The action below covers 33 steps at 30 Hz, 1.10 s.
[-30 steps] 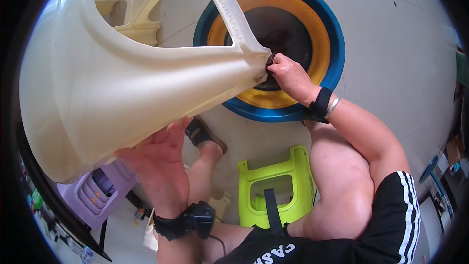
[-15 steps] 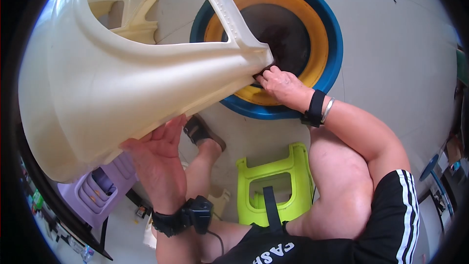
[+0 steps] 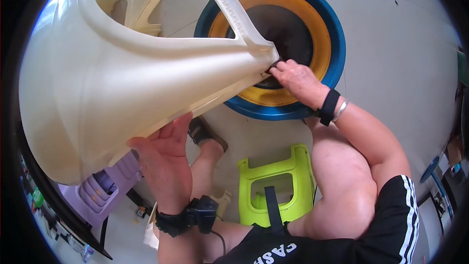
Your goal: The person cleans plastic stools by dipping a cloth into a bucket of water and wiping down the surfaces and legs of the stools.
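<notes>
A large cream plastic chair [image 3: 161, 78] is held tilted across the upper left, its narrow end over a blue basin [image 3: 337, 44]. My left hand [image 3: 168, 161], palm turned up, supports the chair's lower edge, its fingertips partly hidden behind it. At the narrow end, my right hand [image 3: 298, 80] pinches a small dark cloth [image 3: 274, 65] against the corner. Most of the cloth is hidden by my fingers. Inside the basin is a yellow-orange band [image 3: 322, 44] around dark liquid [image 3: 288, 29].
A lime-green plastic stool [image 3: 246, 200] stands between my legs. To the lower left is a purple plastic stool [image 3: 105, 190]. A sandalled foot [image 3: 210, 139] rests on the tiled floor [image 3: 391, 58] below the chair. Assorted items line the left and right edges.
The chair's narrow end has shifted slightly right and up. My right hand has moved right with it, still at the corner. My left hand stays under the edge.
</notes>
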Available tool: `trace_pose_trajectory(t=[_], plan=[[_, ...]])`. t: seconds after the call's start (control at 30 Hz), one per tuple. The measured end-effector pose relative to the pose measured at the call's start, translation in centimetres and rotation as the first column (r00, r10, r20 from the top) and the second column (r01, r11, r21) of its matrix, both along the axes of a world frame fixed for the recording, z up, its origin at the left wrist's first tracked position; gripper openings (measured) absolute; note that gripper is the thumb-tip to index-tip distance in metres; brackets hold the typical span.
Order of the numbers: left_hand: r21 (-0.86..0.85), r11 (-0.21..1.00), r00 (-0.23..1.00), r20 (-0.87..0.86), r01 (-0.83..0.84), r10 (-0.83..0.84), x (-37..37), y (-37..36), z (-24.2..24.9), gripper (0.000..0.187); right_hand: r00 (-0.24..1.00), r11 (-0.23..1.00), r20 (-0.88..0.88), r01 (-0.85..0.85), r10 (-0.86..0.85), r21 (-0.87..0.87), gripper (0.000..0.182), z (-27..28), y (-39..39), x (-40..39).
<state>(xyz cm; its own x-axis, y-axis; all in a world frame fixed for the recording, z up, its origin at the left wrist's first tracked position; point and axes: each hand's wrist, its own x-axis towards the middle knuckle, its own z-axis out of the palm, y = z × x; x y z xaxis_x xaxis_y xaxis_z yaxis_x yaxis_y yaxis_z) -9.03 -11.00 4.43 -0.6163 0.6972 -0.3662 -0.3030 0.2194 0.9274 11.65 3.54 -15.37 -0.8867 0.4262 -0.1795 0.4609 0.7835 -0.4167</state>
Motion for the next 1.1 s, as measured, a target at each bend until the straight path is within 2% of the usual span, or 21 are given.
trace_pose_trajectory(t=[0.03,0.13,0.17,0.2,0.23,0.33,0.43,0.47,0.57,0.6,0.67,0.73,0.77,0.83,0.87,0.9,0.93,0.97,1.03,1.07,1.1], plan=[[0.001,1.0,0.999,0.02,0.03,-0.03,-0.1,-0.2,-0.1,0.068,0.998,0.999,-0.061,0.036,-0.034,0.029,0.015,0.2,0.6,0.4],[-0.123,0.989,0.994,0.079,0.08,-0.071,0.3,-0.1,0.0,0.055,0.994,0.984,0.029,0.097,-0.103,0.15,0.008,-0.9,2.9,1.2],[-0.26,0.954,0.985,-0.049,0.148,-0.166,0.5,0.0,0.0,0.05,0.99,0.975,0.084,0.096,-0.115,0.201,0.009,-1.2,3.9,1.2],[-0.398,0.898,0.948,-0.162,0.189,-0.272,0.6,0.2,-0.1,0.045,0.98,0.984,0.178,0.055,-0.086,0.171,0.014,-1.2,5.1,0.9],[-0.532,0.822,0.885,-0.258,0.204,-0.387,0.7,0.3,-0.3,0.041,0.962,0.99,0.266,0.019,-0.055,0.137,0.02,-1.3,6.1,0.6],[-0.656,0.691,0.559,-0.465,0.304,-0.687,-1.0,-1.6,-2.6,0.043,0.955,0.992,0.293,0.002,-0.04,0.129,0.032,-3.9,7.2,-0.4],[-0.826,0.472,0.271,-0.4,0.307,-0.876,-2.4,-2.8,-4.3,0.043,0.87,1.0,0.492,0.015,-0.022,0.017,0.039,-9.5,5.4,0.2],[-0.816,0.478,0.281,-0.4,0.323,-0.872,-2.7,-3.1,-5.0,0.045,0.845,0.997,0.535,0.021,0.024,-0.078,0.038,-9.2,5.3,-0.3],[-0.822,0.468,0.523,-0.257,0.324,-0.813,-2.7,-3.5,-6.0,0.05,0.779,0.952,0.592,-0.022,0.207,-0.305,0.033,-7.6,5.6,-1.1],[-0.815,0.503,0.471,-0.337,0.288,-0.815,-2.7,-3.8,-6.4,0.051,0.757,0.928,0.595,-0.038,0.27,-0.372,0.032,-6.9,5.8,-1.2],[-0.787,0.576,0.356,-0.486,0.219,-0.799,-2.7,-4.1,-7.1,0.053,0.802,0.94,0.551,-0.037,0.232,-0.34,0.027,-6.8,6.1,-1.2],[-0.811,0.561,0.147,-0.542,0.165,-0.828,-3.0,-4.4,-7.3,0.052,0.863,0.949,0.468,-0.04,0.191,-0.314,0.024,-6.5,6.5,-0.7],[-0.822,0.554,0.044,-0.554,0.132,-0.832,-3.1,-4.7,-7.4,0.052,0.912,0.933,0.396,0.048,0.104,-0.356,0.025,-5.0,6.9,0.0],[-0.783,0.583,0.182,-0.555,0.215,-0.812,-3.5,-4.8,-8.1,0.048,0.964,0.813,0.253,0.216,-0.089,-0.541,0.024,-2.1,7.6,1.4],[-0.757,0.601,0.249,-0.549,0.255,-0.798,-3.7,-4.8,-8.5,0.045,0.95,0.7,0.21,0.313,-0.232,-0.642,0.023,-0.6,7.6,1.9],[-0.767,0.597,0.249,-0.547,0.235,-0.799,-3.7,-4.7,-8.8,0.043,0.908,0.565,0.186,0.383,-0.375,-0.731,0.022,0.4,7.4,2.3],[-0.774,0.595,0.248,-0.546,0.216,-0.8,-3.7,-4.4,-9.1,0.041,0.85,0.379,0.136,0.363,-0.509,-0.851,0.024,0.7,7.1,2.5],[-0.782,0.59,0.245,-0.543,0.199,-0.803,-3.5,-4.3,-9.3,0.039,0.802,0.347,0.051,0.314,-0.594,-0.884,0.024,0.9,6.6,2.0],[-0.799,0.571,0.347,-0.489,0.192,-0.801,-3.1,-4.2,-9.9,0.032,0.653,0.293,-0.101,0.192,-0.751,-0.937,0.024,0.8,5.4,-0.1],[-0.807,0.558,0.39,-0.459,0.192,-0.798,-3.1,-4.0,-10.0,0.029,0.742,0.485,-0.179,0.217,-0.646,-0.847,0.024,-0.6,5.3,-0.7],[-0.805,0.565,0.388,-0.469,0.181,-0.793,-3.2,-3.9,-10.3,0.025,0.781,0.625,-0.177,0.316,-0.599,-0.714,0.024,-1.1,4.7,-1.6]])
